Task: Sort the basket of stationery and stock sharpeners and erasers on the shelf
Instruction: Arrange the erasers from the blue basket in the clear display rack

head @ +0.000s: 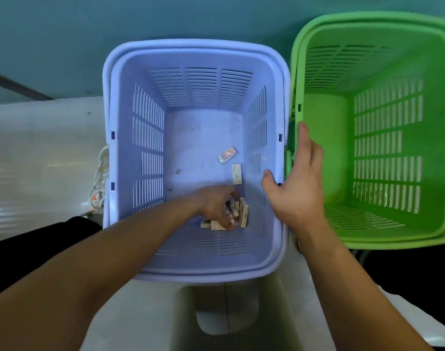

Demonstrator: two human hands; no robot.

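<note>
A: Pictured from above, your left hand (213,203) reaches deep into the lavender basket (191,45), down to the near right corner of its bottom.

B: There your fingers (227,224) curl round several of the small cream erasers (244,215) heaped in that corner. A few more pieces stand on edge just beside your hand, against the slatted right wall.

A: Your right hand (302,188) grasps nothing. It lies flat with straight fingers where the two basket rims meet. Your thumb hangs inside the lavender basket's right wall, and your fingertips point along the left rim of the green basket (368,17).

B: The two baskets stand side by side, rims touching, with the green one to your right.

A: Two items lie apart from the heap in the lavender basket, farther from you. A loose eraser (237,174), cream and oblong, rests close to the right wall. A clear-wrapped packet (227,154) sits just beyond it, tilted. What the packet holds is too small to tell.

B: Both of your forearms are bare. The left one crosses the basket's near rim on its way down.

A: Outside the lavender basket, on your left, a bundle of white cables (99,178) rests against its wall on the pale, glossy floor (39,148). A teal wall (64,34) rises behind both baskets.
</note>
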